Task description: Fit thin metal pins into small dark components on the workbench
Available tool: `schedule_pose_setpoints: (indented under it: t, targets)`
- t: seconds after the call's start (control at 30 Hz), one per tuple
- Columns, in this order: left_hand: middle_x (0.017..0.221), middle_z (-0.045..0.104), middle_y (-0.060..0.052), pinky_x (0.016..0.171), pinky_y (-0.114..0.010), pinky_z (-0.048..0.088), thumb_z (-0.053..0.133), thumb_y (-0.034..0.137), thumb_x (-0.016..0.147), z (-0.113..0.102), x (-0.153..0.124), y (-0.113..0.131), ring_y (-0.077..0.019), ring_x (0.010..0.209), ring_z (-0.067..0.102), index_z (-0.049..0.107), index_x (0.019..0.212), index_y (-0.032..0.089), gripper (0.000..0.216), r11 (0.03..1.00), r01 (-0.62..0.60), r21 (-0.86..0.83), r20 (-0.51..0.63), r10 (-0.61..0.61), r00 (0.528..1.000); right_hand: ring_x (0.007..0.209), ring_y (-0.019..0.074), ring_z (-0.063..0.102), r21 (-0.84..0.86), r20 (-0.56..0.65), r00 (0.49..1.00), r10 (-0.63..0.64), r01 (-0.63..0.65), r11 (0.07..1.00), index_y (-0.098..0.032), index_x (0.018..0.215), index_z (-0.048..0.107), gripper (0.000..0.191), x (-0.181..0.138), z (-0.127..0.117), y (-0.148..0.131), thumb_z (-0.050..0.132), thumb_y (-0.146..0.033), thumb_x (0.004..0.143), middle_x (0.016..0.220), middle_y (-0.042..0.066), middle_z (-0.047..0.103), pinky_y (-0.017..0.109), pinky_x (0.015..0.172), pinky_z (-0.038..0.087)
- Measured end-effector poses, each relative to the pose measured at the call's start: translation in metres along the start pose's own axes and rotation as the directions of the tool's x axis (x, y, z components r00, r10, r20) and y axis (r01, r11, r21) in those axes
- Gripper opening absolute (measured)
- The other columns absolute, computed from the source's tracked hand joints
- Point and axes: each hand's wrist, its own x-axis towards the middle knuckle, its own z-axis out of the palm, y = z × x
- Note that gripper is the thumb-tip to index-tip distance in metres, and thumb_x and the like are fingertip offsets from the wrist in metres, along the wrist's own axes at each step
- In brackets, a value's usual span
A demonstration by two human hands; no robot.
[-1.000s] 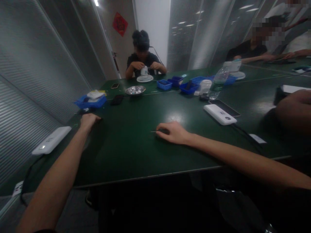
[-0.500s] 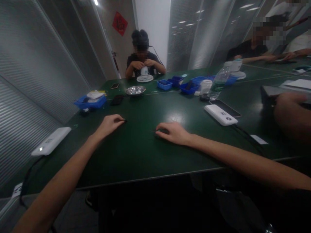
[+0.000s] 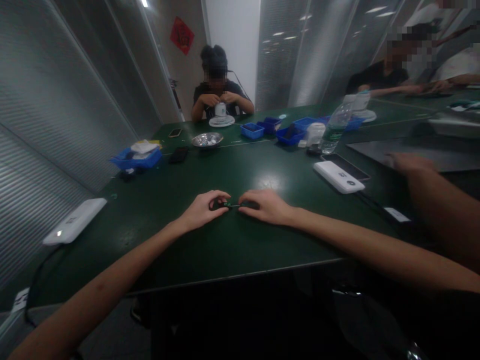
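My left hand is closed in a pinch over the middle of the dark green table. Between its thumb and fingers is a small dark green piece, too small to name. Facing it, my right hand grips a thin metal rod that points left at the green piece. The rod's rear part is hidden inside my right fingers, so its kind is unclear. Rod tip and green piece are very close; whether they touch I cannot tell.
White power banks with cables lie at both sides. A phone, water bottle, blue bins and a metal bowl stand farther back. Another person's arm reaches over a grey flat panel at right. Someone sits opposite.
My left hand has moved right with the small green piece, up to the rod's tip. My right hand has stayed nearly still. The neighbour's arm and the grey panel at right have shifted.
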Motion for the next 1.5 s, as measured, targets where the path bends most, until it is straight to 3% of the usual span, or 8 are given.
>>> schedule_pose_setpoints:
  t: [0.17,0.37,0.6,1.13,1.27,1.4,1.43,1.5]
  targets:
    - [0.102,0.068,-0.007,0.079,-0.037,0.049,0.065,0.036,0.096,0.0,0.001,0.0,-0.0234,0.093,0.063,0.073,0.109,0.025,0.019,0.999,-0.042,0.014,0.029,0.042,0.999,0.078,0.0166,0.062,0.001,-0.01,1.0,0.011,-0.011,1.0,-0.02,0.114,0.069,0.027,0.0,-0.001,-0.002,0.058,-0.041,0.101,0.098,0.006,0.071,0.028,0.071,0.042]
    - [0.103,0.068,-0.007,0.079,-0.036,0.05,0.063,0.033,0.097,-0.001,0.0,0.003,-0.0222,0.092,0.063,0.072,0.11,0.024,0.018,1.0,-0.026,0.014,0.032,0.025,0.999,0.073,0.015,0.061,0.012,-0.046,0.998,0.054,-0.053,0.999,-0.019,0.109,0.07,0.022,-0.001,-0.002,-0.003,0.061,-0.035,0.097,0.091,0.004,0.072,0.027,0.069,0.042]
    - [0.105,0.067,-0.006,0.084,-0.036,0.05,0.063,0.031,0.098,0.002,-0.002,0.006,-0.0221,0.096,0.062,0.07,0.109,0.024,0.015,0.997,-0.069,-0.021,0.062,0.07,0.996,0.072,0.0152,0.062,-0.031,0.006,1.0,0.021,-0.021,0.999,-0.019,0.111,0.069,0.023,0.0,-0.003,-0.008,0.059,-0.036,0.099,0.092,0.005,0.071,0.027,0.067,0.042]
    - [0.114,0.065,-0.009,0.097,-0.038,0.049,0.057,0.028,0.103,0.007,-0.002,0.012,-0.023,0.11,0.059,0.069,0.123,0.021,0.024,0.993,-0.113,-0.041,0.135,0.118,0.984,0.083,0.0174,0.068,-0.089,0.097,0.995,-0.017,0.025,0.996,-0.021,0.123,0.063,0.032,0.005,0.005,-0.006,0.045,-0.042,0.108,0.105,0.007,0.071,0.028,0.069,0.047]
    - [0.112,0.064,-0.008,0.094,-0.038,0.05,0.061,0.028,0.101,0.009,-0.004,0.011,-0.0229,0.106,0.059,0.063,0.133,0.022,0.033,0.997,-0.073,-0.018,0.128,0.075,0.989,0.087,0.0173,0.068,-0.013,0.055,0.997,0.051,-0.051,0.999,-0.021,0.121,0.063,0.03,0.007,0.002,-0.008,0.047,-0.042,0.108,0.108,0.006,0.071,0.028,0.075,0.049]
    - [0.109,0.064,-0.007,0.087,-0.037,0.052,0.066,0.031,0.098,0.01,-0.006,0.005,-0.0209,0.098,0.061,0.037,0.159,0.026,0.067,0.999,0.024,-0.034,0.085,-0.021,0.996,0.077,0.0149,0.065,0.011,-0.027,0.978,0.207,-0.207,0.978,-0.021,0.115,0.066,0.026,0.008,-0.001,-0.009,0.051,-0.04,0.105,0.101,0.004,0.073,0.027,0.07,0.046]
    - [0.11,0.064,-0.006,0.088,-0.037,0.053,0.066,0.031,0.098,0.009,-0.006,0.004,-0.0207,0.097,0.061,0.036,0.16,0.027,0.069,0.999,0.036,-0.034,0.078,-0.033,0.996,0.072,0.0145,0.063,-0.014,-0.039,0.966,0.255,-0.256,0.967,-0.022,0.113,0.067,0.025,0.009,-0.001,-0.009,0.053,-0.04,0.104,0.098,0.003,0.073,0.027,0.067,0.044]
    - [0.111,0.065,-0.007,0.091,-0.039,0.052,0.064,0.031,0.099,0.007,-0.006,0.003,-0.0211,0.101,0.061,0.05,0.15,0.026,0.053,1.0,0.014,-0.009,0.072,-0.013,0.997,0.067,0.0147,0.062,-0.07,-0.049,0.942,0.332,-0.335,0.94,-0.023,0.11,0.069,0.024,0.009,-0.001,-0.008,0.056,-0.041,0.102,0.092,0.002,0.074,0.028,0.063,0.041]
